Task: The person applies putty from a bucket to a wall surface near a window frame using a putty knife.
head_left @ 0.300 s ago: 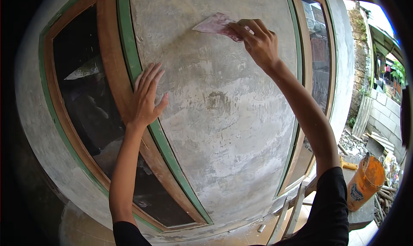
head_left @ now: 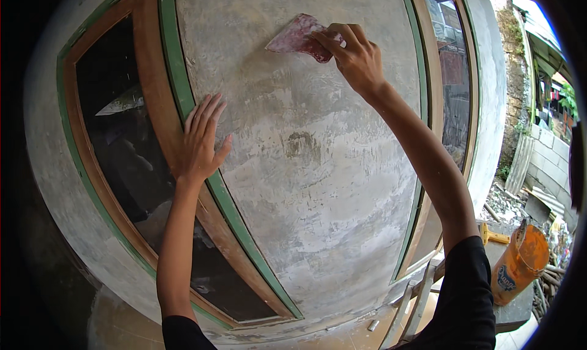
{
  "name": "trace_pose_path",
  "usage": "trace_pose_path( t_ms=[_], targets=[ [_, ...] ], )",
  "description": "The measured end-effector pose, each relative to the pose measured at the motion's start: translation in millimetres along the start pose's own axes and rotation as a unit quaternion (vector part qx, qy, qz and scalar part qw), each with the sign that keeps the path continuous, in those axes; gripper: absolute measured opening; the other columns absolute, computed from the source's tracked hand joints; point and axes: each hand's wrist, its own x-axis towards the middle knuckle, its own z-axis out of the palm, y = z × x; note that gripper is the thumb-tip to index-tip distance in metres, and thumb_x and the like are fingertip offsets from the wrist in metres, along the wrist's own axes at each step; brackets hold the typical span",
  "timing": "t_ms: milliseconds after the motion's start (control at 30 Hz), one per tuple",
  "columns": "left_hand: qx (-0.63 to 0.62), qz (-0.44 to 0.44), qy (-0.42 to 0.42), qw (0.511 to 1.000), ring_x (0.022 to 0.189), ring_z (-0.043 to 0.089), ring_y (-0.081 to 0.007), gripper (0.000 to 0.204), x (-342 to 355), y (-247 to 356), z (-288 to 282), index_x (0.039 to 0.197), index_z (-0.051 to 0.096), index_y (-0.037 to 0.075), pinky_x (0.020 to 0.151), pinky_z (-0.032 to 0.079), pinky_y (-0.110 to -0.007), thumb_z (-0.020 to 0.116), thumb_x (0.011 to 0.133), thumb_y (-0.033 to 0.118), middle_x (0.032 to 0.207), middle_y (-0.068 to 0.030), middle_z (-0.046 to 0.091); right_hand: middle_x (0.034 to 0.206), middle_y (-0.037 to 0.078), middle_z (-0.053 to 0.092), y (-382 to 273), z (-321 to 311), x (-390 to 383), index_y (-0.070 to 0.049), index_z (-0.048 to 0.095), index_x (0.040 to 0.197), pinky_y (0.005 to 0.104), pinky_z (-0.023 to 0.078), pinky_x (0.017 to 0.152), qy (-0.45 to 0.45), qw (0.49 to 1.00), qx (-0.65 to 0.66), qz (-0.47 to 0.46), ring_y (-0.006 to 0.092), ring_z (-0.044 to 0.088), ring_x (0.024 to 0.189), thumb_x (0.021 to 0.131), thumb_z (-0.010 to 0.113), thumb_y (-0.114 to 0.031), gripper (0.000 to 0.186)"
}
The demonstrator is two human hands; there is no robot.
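Observation:
A red putty scraper [head_left: 295, 39], smeared with whitish residue, is pinched in the fingers of my right hand [head_left: 362, 58] high on the wall. Its broad edge points left and lies at the grey, patchily plastered wall [head_left: 306, 185]; whether the whole edge touches I cannot tell. My left hand [head_left: 200, 143] rests with fingers stretched up over the green trim [head_left: 234, 232] and the wooden window frame [head_left: 160, 105], fingertips reaching the wall's left edge. It holds nothing.
Windows with dark panes [head_left: 116, 136] flank the wall panel. At lower right an orange bucket [head_left: 520, 267] stands on a grey board [head_left: 512, 313] beside a yellow tool [head_left: 494, 235]. Wooden legs [head_left: 419, 307] stand below my right arm. Rubble and a block wall [head_left: 550, 157] lie beyond.
My right hand and the scraper have shifted slightly left and the scraper's face has turned a little. In the picture, my left hand sits slightly further left, its pose much the same.

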Motion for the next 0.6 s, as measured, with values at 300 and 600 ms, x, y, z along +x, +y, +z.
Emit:
trace_pose_path(
  t_ms=[300, 600],
  targets=[
    [0.002, -0.003, -0.008, 1.000, 0.142, 0.034, -0.0329, 0.059, 2.7, 3.6, 0.8, 0.144, 0.042, 0.004, 0.117, 0.026, -0.049, 0.051, 0.093, 0.032, 0.151, -0.0139, 0.041, 0.114, 0.000, 0.058, 10.1, -2.5, -15.8, -0.025, 0.068, 0.119, 0.0290, 0.062, 0.068, -0.072, 0.997, -0.018, 0.003, 0.0198, 0.056, 0.106, 0.079, 0.067, -0.002, 0.046],
    [0.007, -0.032, 0.060, 0.998, 0.136, 0.039, -0.0346, 0.050, 5.5, 10.8, 15.3, 0.136, 0.048, 0.003, 0.114, 0.027, -0.049, 0.050, 0.094, 0.031, 0.144, -0.0145, 0.046, 0.109, 0.000, 0.060, 44.6, -28.5, -33.2, -0.026, 0.070, 0.117, 0.0284, 0.060, 0.066, -0.058, 0.997, -0.039, 0.022, 0.0190, 0.058, 0.102, 0.076, 0.068, 0.001, 0.049]
  ],
)
